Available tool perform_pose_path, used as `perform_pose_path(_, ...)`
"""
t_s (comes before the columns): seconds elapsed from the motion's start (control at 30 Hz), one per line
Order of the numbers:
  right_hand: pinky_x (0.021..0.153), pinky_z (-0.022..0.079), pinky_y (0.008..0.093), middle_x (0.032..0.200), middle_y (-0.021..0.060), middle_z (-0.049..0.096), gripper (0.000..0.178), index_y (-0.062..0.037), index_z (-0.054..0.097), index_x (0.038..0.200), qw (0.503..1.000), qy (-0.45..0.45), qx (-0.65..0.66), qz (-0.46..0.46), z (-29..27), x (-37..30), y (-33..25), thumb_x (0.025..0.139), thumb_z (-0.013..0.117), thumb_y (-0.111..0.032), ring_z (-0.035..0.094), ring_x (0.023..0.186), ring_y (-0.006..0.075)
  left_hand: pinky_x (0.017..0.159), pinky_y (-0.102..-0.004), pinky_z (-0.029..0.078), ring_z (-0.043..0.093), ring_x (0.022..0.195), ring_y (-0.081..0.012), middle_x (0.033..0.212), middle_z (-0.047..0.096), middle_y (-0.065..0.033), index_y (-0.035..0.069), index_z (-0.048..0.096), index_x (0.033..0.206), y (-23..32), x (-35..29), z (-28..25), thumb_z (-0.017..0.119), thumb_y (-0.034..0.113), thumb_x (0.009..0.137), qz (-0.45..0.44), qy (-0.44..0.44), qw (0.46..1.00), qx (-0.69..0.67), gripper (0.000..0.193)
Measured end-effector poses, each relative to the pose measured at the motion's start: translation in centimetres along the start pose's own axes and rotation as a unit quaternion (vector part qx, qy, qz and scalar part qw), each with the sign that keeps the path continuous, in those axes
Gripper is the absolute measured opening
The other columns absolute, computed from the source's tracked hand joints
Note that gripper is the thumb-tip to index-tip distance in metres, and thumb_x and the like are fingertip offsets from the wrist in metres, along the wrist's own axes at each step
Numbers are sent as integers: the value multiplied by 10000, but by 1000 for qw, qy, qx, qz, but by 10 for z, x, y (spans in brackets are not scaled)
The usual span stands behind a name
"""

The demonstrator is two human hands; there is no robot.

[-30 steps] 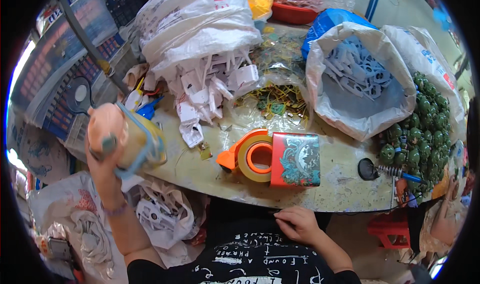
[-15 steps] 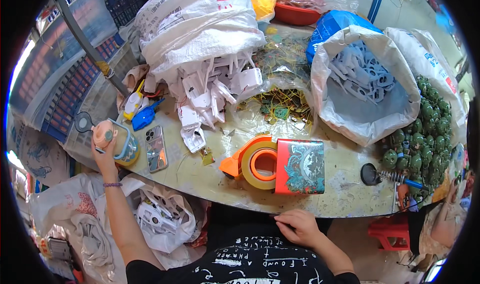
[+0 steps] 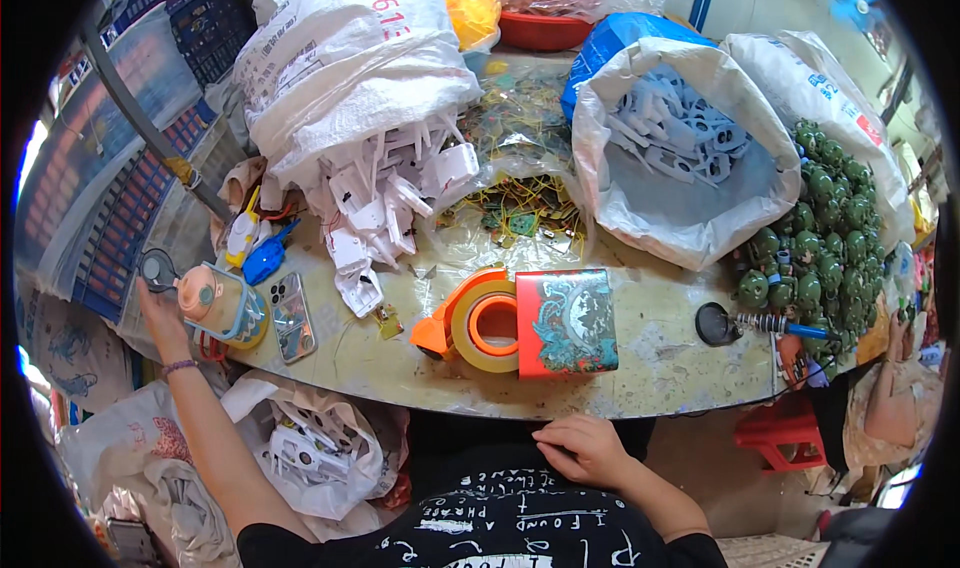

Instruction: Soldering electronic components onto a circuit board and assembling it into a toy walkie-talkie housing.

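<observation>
Counter (image 3: 655,383): drinking bottle (image 3: 228,313) at left end, phone (image 3: 292,318) just right of it. Tape dispenser (image 3: 466,326) front centre, box (image 3: 568,323) touching its right. Behind, left to right: sack (image 3: 360,78) with plastic parts (image 3: 385,203) spilling forward, circuit boards (image 3: 515,213), open sack (image 3: 690,230) with parts in it, heap of round pieces (image 3: 828,238).

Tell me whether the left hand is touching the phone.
Apart. The head view shows the left hand on the left side of the bottle, which stands between it and the phone.

Bright, soft light — faint shadows on the table (image 3: 660,378) — fisheye edges bowed, corners black.
</observation>
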State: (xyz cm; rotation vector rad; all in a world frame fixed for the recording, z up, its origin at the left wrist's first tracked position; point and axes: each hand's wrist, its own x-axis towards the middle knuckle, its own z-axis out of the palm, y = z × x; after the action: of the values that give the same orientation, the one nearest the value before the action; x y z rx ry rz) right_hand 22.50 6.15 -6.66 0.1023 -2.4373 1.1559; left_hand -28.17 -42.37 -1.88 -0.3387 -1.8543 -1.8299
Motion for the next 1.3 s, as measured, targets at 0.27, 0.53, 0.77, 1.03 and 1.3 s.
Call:
perform_pose_path(0.27, 680, 559, 331, 874, 91, 702, 180, -50, 708, 952, 1000, 8, 7, -1, 3, -8, -8, 780, 752, -72, 686, 778, 251, 1044, -384, 398, 562, 1218, -293, 1297, 626, -163, -11, 670, 1183, 25, -36, 29, 529, 229, 998, 221, -51, 904, 364, 335)
perform_pose_path(0.53, 677, 560, 328, 874, 96, 702, 186, -47, 709, 954, 1000, 10, 17, -9, 2, -6, -9, 774, 752, -62, 687, 779, 253, 1095, -459, 333, 531, 1251, -326, 1288, 630, -164, 14, 666, 1210, 58, -69, 55, 581, 204, 968, 317, -37, 789, 525, 319)
perform_pose_path(0.77, 672, 559, 325, 856, 92, 701, 176, -47, 710, 944, 1000, 16, 15, -13, 0, -6, -8, 775, 755, -64, 687, 767, 248, 1109, -458, 335, 434, 1328, -372, 1370, 546, -158, 49, 591, 1292, 68, -123, 166, 626, 122, 908, 339, -133, 862, 352, 392)
perform_pose_path(1.03, 672, 559, 322, 868, 91, 702, 171, -51, 711, 947, 1000, 21, 21, -8, 1, -13, -9, 782, 754, -69, 687, 774, 246, 1038, -476, 421, 553, 1201, -305, 1187, 650, -86, 92, 665, 1119, 85, -150, 350, 642, 28, 806, 448, -375, 737, 340, 320)
perform_pose_path(1.3, 668, 556, 327, 869, 97, 701, 186, -43, 709, 960, 998, 47, 34, 0, -7, -12, -5, 779, 750, -54, 688, 766, 251, 812, -345, 528, 674, 919, -207, 1048, 696, -60, 67, 663, 1150, 137, -145, 331, 678, 90, 877, 284, -360, 879, 129, 274)
